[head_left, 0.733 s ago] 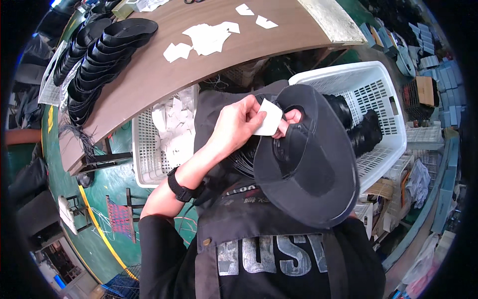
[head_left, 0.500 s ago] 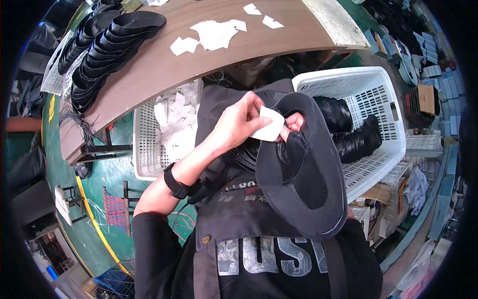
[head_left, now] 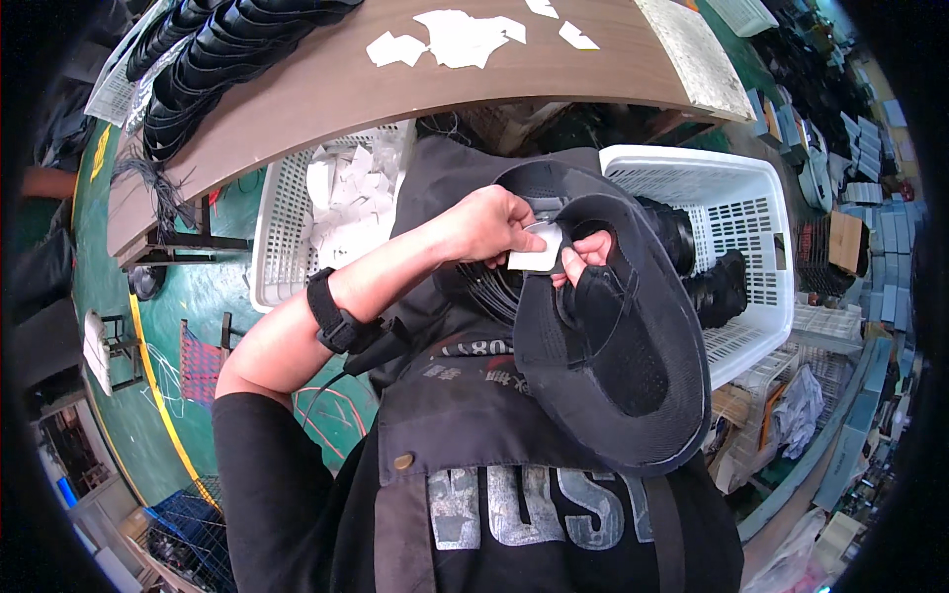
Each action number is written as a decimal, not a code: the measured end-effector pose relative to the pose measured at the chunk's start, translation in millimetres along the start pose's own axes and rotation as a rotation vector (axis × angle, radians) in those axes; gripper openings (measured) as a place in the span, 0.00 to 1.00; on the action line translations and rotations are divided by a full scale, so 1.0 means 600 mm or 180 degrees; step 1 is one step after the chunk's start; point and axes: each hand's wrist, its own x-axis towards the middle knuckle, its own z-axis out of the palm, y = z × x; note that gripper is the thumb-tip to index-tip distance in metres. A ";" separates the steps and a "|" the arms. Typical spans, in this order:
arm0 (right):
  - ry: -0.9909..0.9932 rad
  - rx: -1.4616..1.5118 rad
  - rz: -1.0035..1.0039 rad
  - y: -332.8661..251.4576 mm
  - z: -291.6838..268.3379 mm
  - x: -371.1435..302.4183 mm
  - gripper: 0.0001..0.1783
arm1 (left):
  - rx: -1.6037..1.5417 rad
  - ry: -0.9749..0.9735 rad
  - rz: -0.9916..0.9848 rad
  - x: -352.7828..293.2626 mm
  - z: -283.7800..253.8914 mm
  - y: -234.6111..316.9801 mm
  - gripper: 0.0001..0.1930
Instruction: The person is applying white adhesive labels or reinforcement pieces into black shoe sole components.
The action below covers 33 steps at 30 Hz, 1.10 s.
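A black shoe upper [head_left: 652, 430] with a mesh-like surface hangs over my lap, in front of my apron. Between thumb and fingers, my left hand [head_left: 489, 225] pinches a small white sheet piece [head_left: 534, 259], which lies against the upper's edge. My right hand [head_left: 590, 257] comes through from behind the upper and grips its edge beside the white piece. Much of that hand and its forearm is hidden by the upper. Black cords or strips [head_left: 486, 295] lie on my lap just below my left hand.
A white basket [head_left: 282, 232] of white scraps stands at left, another white basket [head_left: 732, 168] with black uppers at right. Across the front runs a brown table [head_left: 326, 109] bearing white pieces [head_left: 460, 40] and a row of stacked black uppers [head_left: 237, 49].
My left hand has brought the white piece down against the upper's edge, turning it. My right fingers have closed in on that edge. The whole view has shifted slightly.
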 end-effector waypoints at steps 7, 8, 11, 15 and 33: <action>0.0354 -0.0066 0.0107 0.012 0.019 -0.013 0.12 | 0.1391 0.1002 0.0676 0.012 0.047 -0.020 0.15; 0.0530 -0.0151 0.0052 0.016 0.028 -0.014 0.10 | 0.1655 0.1090 0.0747 0.016 0.058 -0.019 0.14; 0.0714 -0.0291 -0.0023 0.013 0.029 -0.024 0.07 | 0.1951 0.1199 0.0882 0.022 0.076 -0.012 0.13; 0.0445 -0.0292 0.0159 -0.017 0.019 -0.029 0.09 | 0.1369 0.0612 0.0645 0.027 0.049 -0.009 0.19; 0.0487 -0.0297 -0.0020 -0.013 0.024 -0.026 0.10 | 0.0166 -0.0366 -0.0140 0.000 0.017 0.002 0.16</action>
